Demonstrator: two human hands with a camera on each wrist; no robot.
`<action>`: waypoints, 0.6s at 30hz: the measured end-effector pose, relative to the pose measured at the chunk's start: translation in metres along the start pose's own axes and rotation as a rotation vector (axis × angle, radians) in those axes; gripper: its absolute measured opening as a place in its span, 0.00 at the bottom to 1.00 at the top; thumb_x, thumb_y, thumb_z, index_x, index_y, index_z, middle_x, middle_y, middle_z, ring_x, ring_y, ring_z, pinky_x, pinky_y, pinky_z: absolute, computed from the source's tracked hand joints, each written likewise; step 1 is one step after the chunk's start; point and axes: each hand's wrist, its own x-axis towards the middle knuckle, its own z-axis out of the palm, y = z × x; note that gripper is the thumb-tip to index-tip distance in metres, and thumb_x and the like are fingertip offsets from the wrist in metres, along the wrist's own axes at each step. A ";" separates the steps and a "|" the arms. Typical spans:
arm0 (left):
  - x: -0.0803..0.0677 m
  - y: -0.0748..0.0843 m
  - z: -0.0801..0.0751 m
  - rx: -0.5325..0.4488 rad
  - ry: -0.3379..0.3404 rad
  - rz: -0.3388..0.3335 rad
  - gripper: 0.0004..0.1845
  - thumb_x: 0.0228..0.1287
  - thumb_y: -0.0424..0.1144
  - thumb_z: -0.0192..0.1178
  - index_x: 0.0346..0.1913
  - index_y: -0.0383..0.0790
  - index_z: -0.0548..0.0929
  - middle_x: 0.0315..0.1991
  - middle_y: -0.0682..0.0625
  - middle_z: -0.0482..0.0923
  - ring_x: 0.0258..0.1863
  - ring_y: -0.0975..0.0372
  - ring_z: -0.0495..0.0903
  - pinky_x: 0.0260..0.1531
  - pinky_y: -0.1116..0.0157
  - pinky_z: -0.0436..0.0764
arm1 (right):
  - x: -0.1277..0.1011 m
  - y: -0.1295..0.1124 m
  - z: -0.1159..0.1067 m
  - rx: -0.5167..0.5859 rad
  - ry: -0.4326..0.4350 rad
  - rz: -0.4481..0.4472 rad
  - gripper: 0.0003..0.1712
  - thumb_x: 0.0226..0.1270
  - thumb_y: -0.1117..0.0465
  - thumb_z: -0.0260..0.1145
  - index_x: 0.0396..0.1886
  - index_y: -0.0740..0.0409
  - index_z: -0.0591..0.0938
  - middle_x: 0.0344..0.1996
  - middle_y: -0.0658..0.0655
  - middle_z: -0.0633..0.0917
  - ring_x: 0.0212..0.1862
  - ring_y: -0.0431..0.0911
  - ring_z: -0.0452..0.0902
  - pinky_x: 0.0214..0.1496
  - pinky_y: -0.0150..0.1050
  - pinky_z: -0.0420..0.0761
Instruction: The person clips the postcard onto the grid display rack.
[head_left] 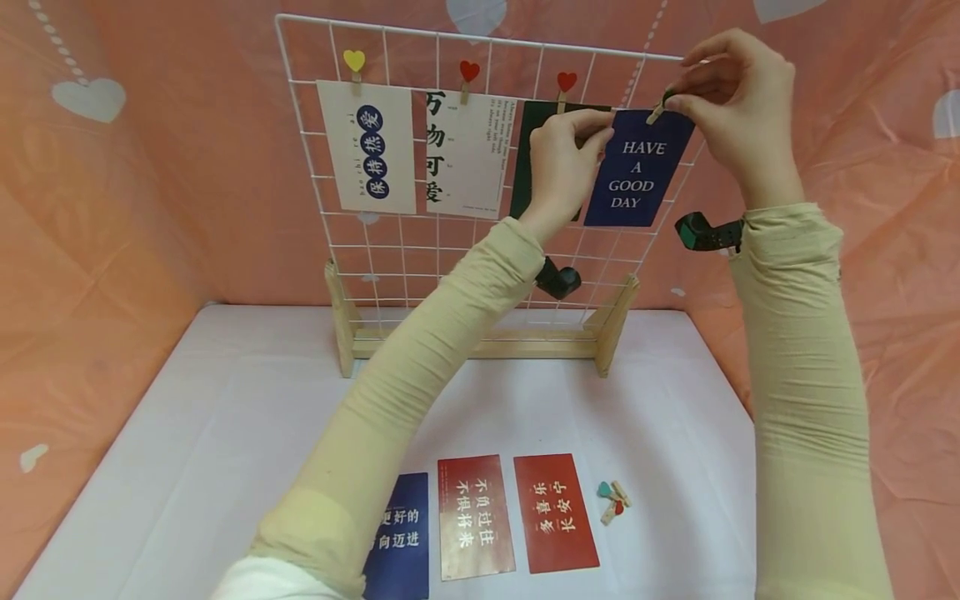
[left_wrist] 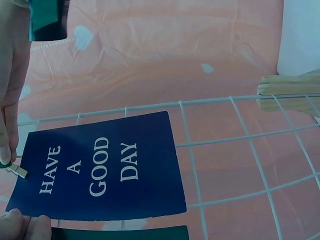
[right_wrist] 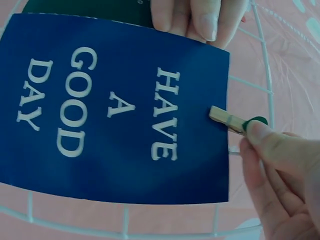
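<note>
A blue card (head_left: 637, 171) reading "HAVE A GOOD DAY" stands against the white wire grid (head_left: 420, 250) at its upper right. My left hand (head_left: 566, 158) pinches this card at its upper left corner. At the card's top edge, my right hand (head_left: 738, 108) pinches a small wooden clothespin (right_wrist: 227, 120) with a dark green top, thumb pressed on that top. The clothespin's tip overlaps the card's face. Just left of it hangs a dark green card (head_left: 522, 162), partly hidden behind my left hand, under a red heart clothespin (head_left: 567, 82).
Two pale cards, one with blue circles (head_left: 375, 150) and one with black characters (head_left: 468, 154), hang further left. On the white table lie a blue card (head_left: 405, 533), two red cards (head_left: 557, 512) and several loose clothespins (head_left: 613, 500). Wooden feet (head_left: 615, 325) support the grid.
</note>
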 end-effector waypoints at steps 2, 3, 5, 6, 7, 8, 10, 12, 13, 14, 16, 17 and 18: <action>0.000 -0.001 0.000 -0.018 0.004 0.002 0.11 0.66 0.35 0.60 0.48 0.42 0.86 0.38 0.53 0.85 0.32 0.70 0.80 0.33 0.80 0.76 | -0.001 0.001 0.002 0.009 0.019 -0.013 0.14 0.58 0.68 0.70 0.45 0.56 0.83 0.33 0.46 0.86 0.35 0.35 0.81 0.44 0.27 0.78; 0.000 -0.001 0.000 -0.029 0.004 0.003 0.11 0.66 0.35 0.60 0.48 0.41 0.86 0.39 0.52 0.85 0.32 0.70 0.80 0.34 0.81 0.76 | -0.001 0.001 0.002 0.003 0.027 -0.030 0.13 0.59 0.68 0.69 0.45 0.57 0.83 0.34 0.47 0.87 0.36 0.35 0.80 0.44 0.27 0.78; -0.001 -0.003 0.000 -0.045 0.005 0.006 0.11 0.66 0.35 0.60 0.48 0.40 0.86 0.39 0.51 0.85 0.33 0.70 0.81 0.34 0.81 0.76 | -0.004 0.001 0.005 -0.014 0.044 -0.070 0.11 0.61 0.68 0.68 0.44 0.58 0.84 0.35 0.49 0.87 0.36 0.36 0.80 0.44 0.28 0.78; -0.001 -0.004 0.000 -0.054 0.005 0.007 0.11 0.66 0.34 0.60 0.48 0.40 0.86 0.39 0.51 0.85 0.33 0.70 0.81 0.34 0.81 0.76 | -0.004 0.001 0.005 -0.018 0.053 -0.093 0.10 0.61 0.69 0.67 0.44 0.59 0.84 0.36 0.50 0.87 0.37 0.36 0.80 0.44 0.28 0.78; -0.001 -0.004 0.000 -0.061 0.005 0.009 0.11 0.66 0.34 0.60 0.48 0.40 0.86 0.39 0.51 0.85 0.33 0.69 0.81 0.35 0.81 0.77 | -0.005 0.000 0.006 -0.019 0.060 -0.112 0.10 0.62 0.70 0.67 0.43 0.60 0.84 0.37 0.51 0.87 0.37 0.37 0.80 0.44 0.28 0.78; -0.001 -0.005 0.000 -0.065 0.004 0.010 0.11 0.66 0.34 0.60 0.48 0.39 0.86 0.39 0.50 0.85 0.33 0.69 0.81 0.35 0.81 0.77 | -0.006 -0.001 0.007 -0.021 0.068 -0.131 0.09 0.62 0.70 0.66 0.43 0.62 0.84 0.37 0.52 0.87 0.38 0.37 0.81 0.44 0.28 0.78; -0.001 -0.005 0.000 -0.069 0.006 0.010 0.10 0.66 0.34 0.60 0.48 0.39 0.86 0.39 0.50 0.85 0.33 0.69 0.81 0.34 0.81 0.77 | -0.008 -0.004 0.008 -0.008 0.081 -0.142 0.08 0.62 0.71 0.66 0.41 0.63 0.84 0.37 0.53 0.87 0.39 0.39 0.82 0.44 0.28 0.79; -0.001 -0.005 0.000 -0.073 0.006 0.008 0.10 0.66 0.34 0.60 0.48 0.39 0.86 0.38 0.50 0.85 0.32 0.69 0.81 0.34 0.81 0.77 | -0.008 -0.004 0.008 0.002 0.088 -0.140 0.08 0.62 0.71 0.66 0.40 0.64 0.84 0.37 0.54 0.87 0.40 0.40 0.83 0.44 0.28 0.79; -0.001 -0.005 0.000 -0.075 0.006 0.008 0.10 0.66 0.34 0.60 0.48 0.39 0.86 0.38 0.50 0.85 0.32 0.69 0.81 0.34 0.81 0.77 | -0.008 -0.004 0.008 0.000 0.091 -0.135 0.08 0.62 0.71 0.66 0.40 0.63 0.85 0.37 0.53 0.87 0.40 0.41 0.83 0.44 0.28 0.79; -0.001 -0.005 0.000 -0.077 0.007 0.008 0.10 0.66 0.34 0.60 0.48 0.39 0.86 0.38 0.50 0.85 0.32 0.69 0.81 0.34 0.81 0.77 | -0.008 -0.003 0.008 0.001 0.092 -0.133 0.07 0.62 0.71 0.66 0.40 0.63 0.85 0.37 0.54 0.87 0.41 0.41 0.83 0.44 0.28 0.79; -0.001 -0.006 0.000 -0.082 0.007 0.009 0.10 0.66 0.34 0.60 0.48 0.39 0.86 0.38 0.50 0.85 0.32 0.69 0.81 0.34 0.81 0.77 | -0.008 -0.001 0.008 0.006 0.095 -0.123 0.07 0.62 0.70 0.66 0.40 0.63 0.85 0.37 0.53 0.87 0.41 0.41 0.83 0.45 0.28 0.79; -0.001 -0.006 0.000 -0.082 0.007 0.009 0.10 0.66 0.34 0.60 0.48 0.39 0.86 0.38 0.50 0.85 0.32 0.69 0.81 0.34 0.81 0.77 | -0.008 0.001 0.008 0.009 0.096 -0.118 0.07 0.62 0.70 0.66 0.40 0.63 0.85 0.37 0.53 0.87 0.41 0.40 0.83 0.45 0.28 0.79; -0.002 -0.006 0.001 -0.085 0.007 0.008 0.10 0.66 0.34 0.60 0.48 0.38 0.86 0.38 0.50 0.85 0.32 0.69 0.81 0.34 0.81 0.77 | -0.008 0.002 0.008 0.009 0.099 -0.114 0.07 0.62 0.70 0.66 0.40 0.63 0.85 0.37 0.53 0.87 0.41 0.40 0.83 0.45 0.28 0.79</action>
